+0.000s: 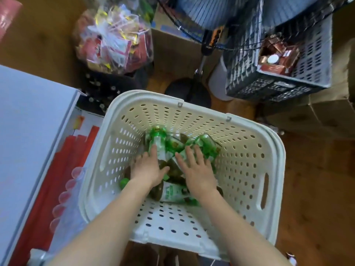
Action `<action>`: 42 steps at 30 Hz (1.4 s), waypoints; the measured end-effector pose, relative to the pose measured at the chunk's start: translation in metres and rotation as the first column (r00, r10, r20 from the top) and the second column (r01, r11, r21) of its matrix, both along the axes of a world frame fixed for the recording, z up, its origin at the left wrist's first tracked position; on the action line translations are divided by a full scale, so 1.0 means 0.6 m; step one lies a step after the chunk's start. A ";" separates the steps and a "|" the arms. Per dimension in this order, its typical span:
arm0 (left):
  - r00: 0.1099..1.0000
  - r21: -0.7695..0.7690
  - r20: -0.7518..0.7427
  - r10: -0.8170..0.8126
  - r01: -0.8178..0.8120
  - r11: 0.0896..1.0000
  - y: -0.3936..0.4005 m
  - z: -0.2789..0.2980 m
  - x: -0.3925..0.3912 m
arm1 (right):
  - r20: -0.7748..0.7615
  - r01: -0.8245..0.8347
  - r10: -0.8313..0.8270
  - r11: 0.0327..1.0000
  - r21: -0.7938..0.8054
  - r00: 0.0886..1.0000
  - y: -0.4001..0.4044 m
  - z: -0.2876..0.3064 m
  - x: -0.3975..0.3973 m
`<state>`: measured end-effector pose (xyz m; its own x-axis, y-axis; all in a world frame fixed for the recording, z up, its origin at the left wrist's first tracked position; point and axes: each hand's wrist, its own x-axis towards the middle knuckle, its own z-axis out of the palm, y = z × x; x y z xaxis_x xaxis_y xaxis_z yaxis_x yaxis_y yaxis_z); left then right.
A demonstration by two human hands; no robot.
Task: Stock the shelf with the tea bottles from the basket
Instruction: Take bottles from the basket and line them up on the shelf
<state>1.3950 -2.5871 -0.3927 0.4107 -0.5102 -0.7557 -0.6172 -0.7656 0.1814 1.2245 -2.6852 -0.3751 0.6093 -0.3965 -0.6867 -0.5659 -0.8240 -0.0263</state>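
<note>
A white perforated basket (247, 156) sits on the floor below me. Several tea bottles with green labels and dark tea lie in a heap at its bottom. My left hand (148, 167) rests on one bottle (159, 139) that points away from me, fingers spread over its body. My right hand (197, 169) lies flat on another bottle (206, 144), fingers apart. A third bottle (172, 191) lies crosswise under my wrists. Neither hand has closed around a bottle.
A white shelf top (28, 131) stands at the left, with red packages and plastic cups (65, 189) beside it. Beyond the basket are a bag of snacks (113, 41), a fan stand (194, 89), a grey crate (288, 60) and cardboard boxes (317, 116).
</note>
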 end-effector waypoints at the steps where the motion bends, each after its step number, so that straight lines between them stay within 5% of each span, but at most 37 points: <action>1: 1.000 -0.021 -0.008 0.026 -0.026 0.999 0.000 0.002 0.001 | 0.002 -0.004 0.004 1.000 -0.019 1.000 -0.004 0.000 0.007; 8: 0.953 -0.172 -0.096 0.289 -0.301 0.938 0.003 0.054 0.020 | 0.064 -0.060 0.067 0.992 -0.111 0.996 -0.036 0.014 0.036; 15: 0.919 -0.260 -0.048 0.391 -0.390 0.883 0.010 0.139 0.048 | 0.243 0.123 -0.139 0.989 0.081 0.960 -0.075 0.063 -0.012; 18: 0.897 -0.402 -0.080 0.435 -0.429 0.809 0.019 0.187 0.044 | 0.336 0.426 -0.519 0.849 0.314 0.786 -0.089 0.102 -0.030; 21: 0.892 -0.533 -0.123 0.434 -0.429 0.729 0.023 0.238 0.037 | 0.356 0.561 -0.739 0.669 0.487 0.572 -0.086 0.144 -0.043; 23: 0.898 -0.596 -0.139 0.416 -0.412 0.690 0.023 0.270 0.036 | 0.380 0.556 -0.785 0.616 0.558 0.489 -0.084 0.178 -0.042; 28: 0.866 -0.704 -0.253 0.431 -0.470 0.533 0.024 0.351 0.030 | 0.457 0.444 -0.735 0.672 0.593 0.501 -0.082 0.285 -0.017; 34: 0.826 -0.764 -0.367 0.428 -0.530 0.368 0.019 0.465 0.023 | 0.553 0.281 -0.740 0.664 0.693 0.384 -0.075 0.393 0.008; 42: 0.784 -0.818 -0.401 0.474 -0.539 0.200 0.049 0.609 0.020 | 0.503 0.085 -0.816 0.544 0.835 0.285 -0.043 0.489 0.051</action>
